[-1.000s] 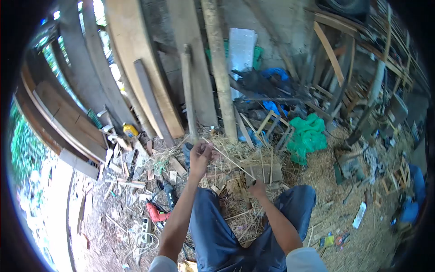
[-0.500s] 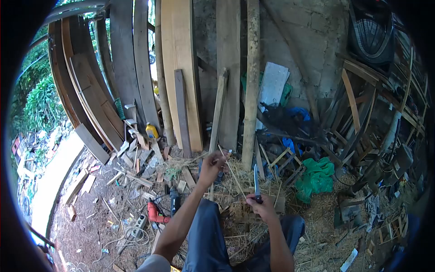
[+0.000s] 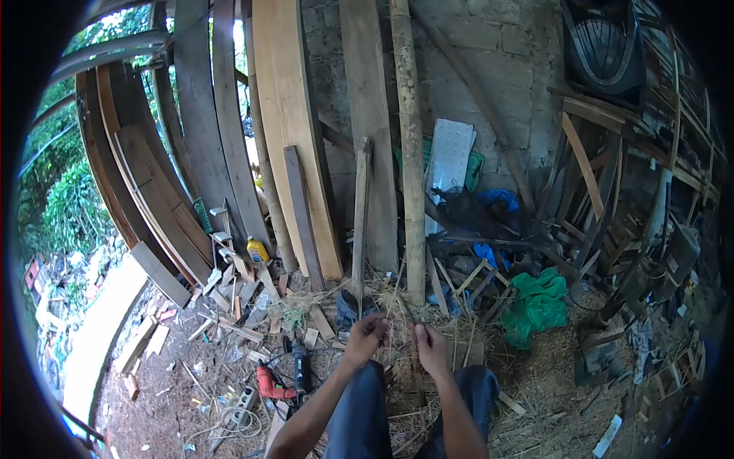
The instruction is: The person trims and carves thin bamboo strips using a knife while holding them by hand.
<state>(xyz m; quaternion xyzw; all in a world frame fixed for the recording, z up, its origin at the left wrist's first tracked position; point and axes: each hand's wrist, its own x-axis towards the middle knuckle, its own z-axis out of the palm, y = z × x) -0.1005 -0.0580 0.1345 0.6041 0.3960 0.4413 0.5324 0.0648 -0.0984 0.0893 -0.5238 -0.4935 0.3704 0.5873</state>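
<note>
My left hand [image 3: 367,338] is closed in a pinch above my left knee, at a thin pale bamboo-like strip that is hard to tell from the straw behind it. Close to its right, my right hand [image 3: 431,349] is closed around the handle of a knife. The knife blade [image 3: 404,309] points up and to the left, dim against the litter. Both hands are apart, with the fingertips facing each other. Straw and shavings [image 3: 397,413] lie below them, between my knees.
A red power drill [image 3: 273,385] and a dark power tool [image 3: 300,366] lie left of my legs, near a power strip [image 3: 243,405] with a cord. Planks [image 3: 294,138] lean on the wall ahead. A green plastic bag [image 3: 535,306] and piled scrap wood are at the right.
My hands have come closer together, the left one moving down. The knife has turned from upright to leaning left. The view has shifted slightly.
</note>
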